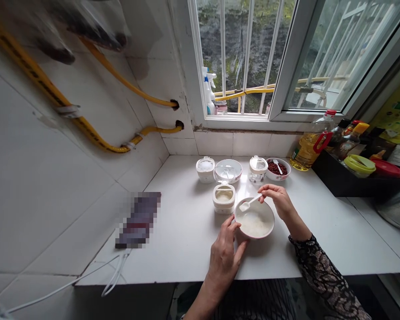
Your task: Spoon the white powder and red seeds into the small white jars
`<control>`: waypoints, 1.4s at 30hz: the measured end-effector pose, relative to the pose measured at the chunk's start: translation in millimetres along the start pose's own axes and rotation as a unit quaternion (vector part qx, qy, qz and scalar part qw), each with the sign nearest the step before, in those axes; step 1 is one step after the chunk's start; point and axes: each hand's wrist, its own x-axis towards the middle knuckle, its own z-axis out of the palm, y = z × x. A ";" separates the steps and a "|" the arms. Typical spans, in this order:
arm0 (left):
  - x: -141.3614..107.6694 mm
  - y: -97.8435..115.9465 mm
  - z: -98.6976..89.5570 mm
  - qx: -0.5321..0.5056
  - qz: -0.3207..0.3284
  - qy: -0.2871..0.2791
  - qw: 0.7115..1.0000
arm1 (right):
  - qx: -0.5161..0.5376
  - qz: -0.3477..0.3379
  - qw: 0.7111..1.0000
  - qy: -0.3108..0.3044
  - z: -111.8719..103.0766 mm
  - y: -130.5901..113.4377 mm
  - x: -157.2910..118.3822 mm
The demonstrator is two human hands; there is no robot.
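My left hand (222,253) steadies a white bowl (271,211), fingers on its left rim and thumb along its near side. A pale, whitish substance (256,226) lies in the bottom of this bowl; I cannot tell what it is. Between the thumb and fingers of my right hand (280,201) is a small white spoon (246,206). Its head is over the left inner part of the bowl, above the contents. Just behind my left hand stands a lidded square jar (223,207) with its lid up and pale contents inside.
Along the back stand a white jar (205,172), a second white bowl (229,178), a clear-sided jar (257,171) and a bowl of dark red beans (278,168). An oil bottle (305,149) and a black condiment box (330,175) are right. A pixelated dark object (140,220) and white cable (116,275) lie left.
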 end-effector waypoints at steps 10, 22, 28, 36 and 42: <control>1.6 1.1 -0.6 -0.004 0.004 0.002 1.000 | -0.175 -0.290 0.940 0.042 42.9 -6.2 -8.9; 0.9 1.2 -1.6 0.000 0.002 -0.002 1.000 | -0.269 -0.289 0.917 0.046 8.2 -7.4 -11.4; 0.3 1.3 -1.2 0.001 -0.005 -0.006 1.000 | -0.392 -0.317 0.862 -0.054 -3.3 0.4 -7.6; 0.2 0.3 -1.0 -0.003 0.000 -0.004 1.000 | -0.330 -0.238 0.912 -0.057 8.0 3.1 -11.1; 0.5 1.0 -0.6 -0.007 -0.001 -0.005 1.000 | -0.150 -0.092 0.984 -0.019 1.0 -1.1 -6.9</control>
